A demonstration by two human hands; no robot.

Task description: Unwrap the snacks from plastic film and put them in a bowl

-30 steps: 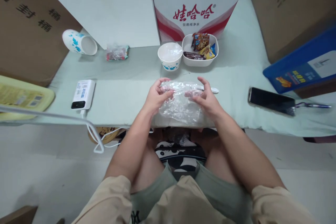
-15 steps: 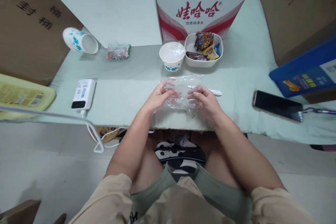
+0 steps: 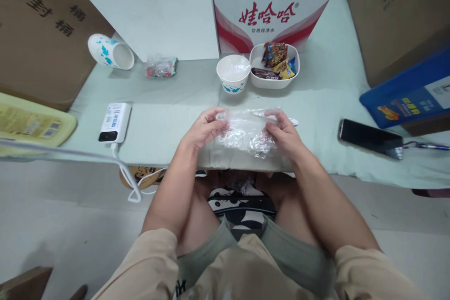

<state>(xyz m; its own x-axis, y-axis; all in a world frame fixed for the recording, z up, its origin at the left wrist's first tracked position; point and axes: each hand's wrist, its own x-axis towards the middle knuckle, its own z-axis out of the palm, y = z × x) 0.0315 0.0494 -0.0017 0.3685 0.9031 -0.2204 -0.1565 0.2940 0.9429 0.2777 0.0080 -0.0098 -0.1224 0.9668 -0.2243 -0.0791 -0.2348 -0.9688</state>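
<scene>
A crinkled clear plastic bag [image 3: 248, 131] is stretched between my two hands, just above the near part of the table. My left hand [image 3: 207, 127] pinches its left side between thumb and fingers. Its right side is gripped by my right hand [image 3: 283, 132]. Past the right fingers shows the end of a white plastic spoon or similar utensil [image 3: 293, 122], mostly hidden behind the bag and hand. Beyond the bag stands a white paper cup [image 3: 234, 85] with blue leaf print and clear plastic inside. Touching it is a white bowl [image 3: 274, 83] of wrapped snacks.
A second paper cup [image 3: 105, 51] lies tipped at the back left, near a wrapped snack [image 3: 161, 67]. A white power bank [image 3: 115, 123] with a cable is at left, a phone [image 3: 371, 138] at right. Cartons [image 3: 270, 14] line the back; a blue package [image 3: 408, 89] leans at right.
The plastic bag, looser and flatter on the table before, is now gathered and pulled taut between both hands. It covers more of the white utensil. The view has shifted slightly.
</scene>
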